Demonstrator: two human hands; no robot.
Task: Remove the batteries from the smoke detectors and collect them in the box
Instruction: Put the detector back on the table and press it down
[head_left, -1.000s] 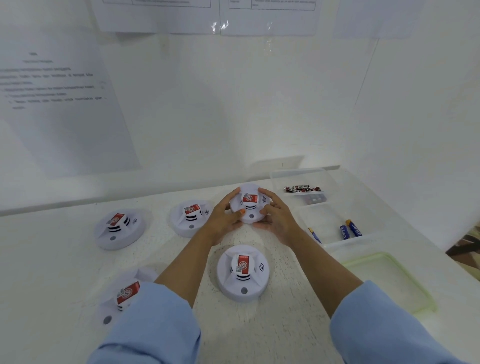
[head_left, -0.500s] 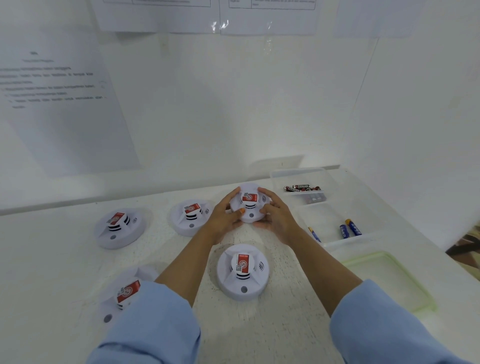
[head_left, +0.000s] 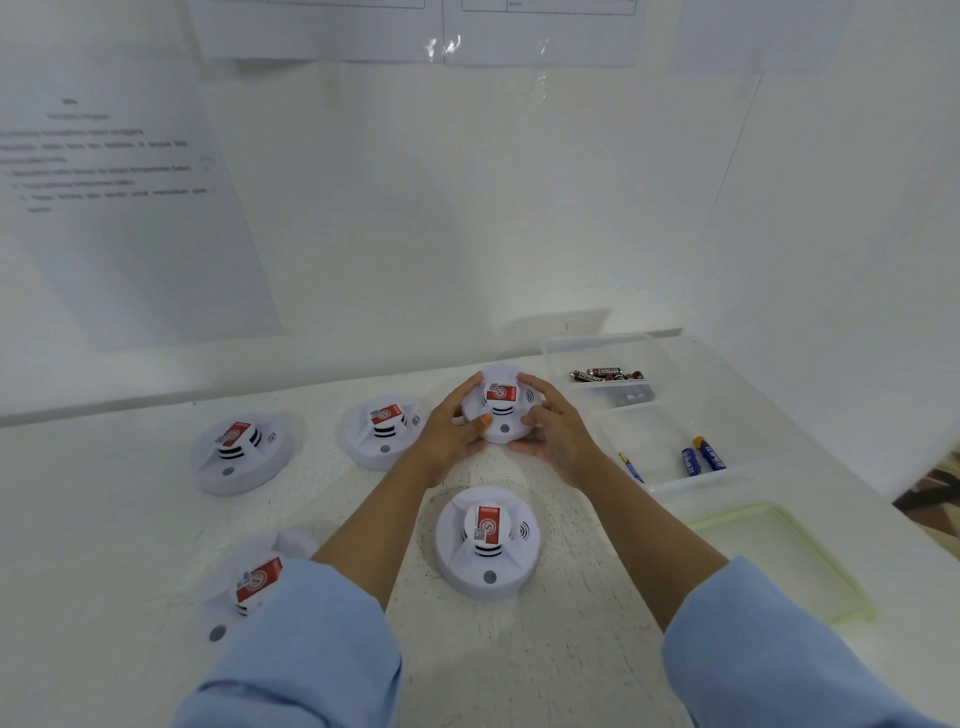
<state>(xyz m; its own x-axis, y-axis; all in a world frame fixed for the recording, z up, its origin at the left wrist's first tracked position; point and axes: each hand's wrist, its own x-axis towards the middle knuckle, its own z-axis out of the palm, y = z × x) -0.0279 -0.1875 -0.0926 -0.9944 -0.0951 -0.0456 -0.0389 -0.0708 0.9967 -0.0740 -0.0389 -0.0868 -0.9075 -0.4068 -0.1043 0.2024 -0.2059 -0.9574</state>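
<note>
Light blue sleeves (head_left: 311, 649), left hand (head_left: 447, 441) thumbnail (head_left: 485, 420) orange

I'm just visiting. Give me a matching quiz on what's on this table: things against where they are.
1 far right smoke detector
2 black batteries
3 blue batteries
4 green tray

a clear box, near compartment
b outside the box, near side
c box, far compartment
d gripped by left hand and right hand

Pairs: 1-d, 2-c, 3-a, 4-b

My forearms (head_left: 375, 535) reach forward and converge. My left grip (head_left: 451, 432) and right grip (head_left: 557, 435) curl round opposite sides of one smoke detector (head_left: 503, 420), fingers bent.
</note>
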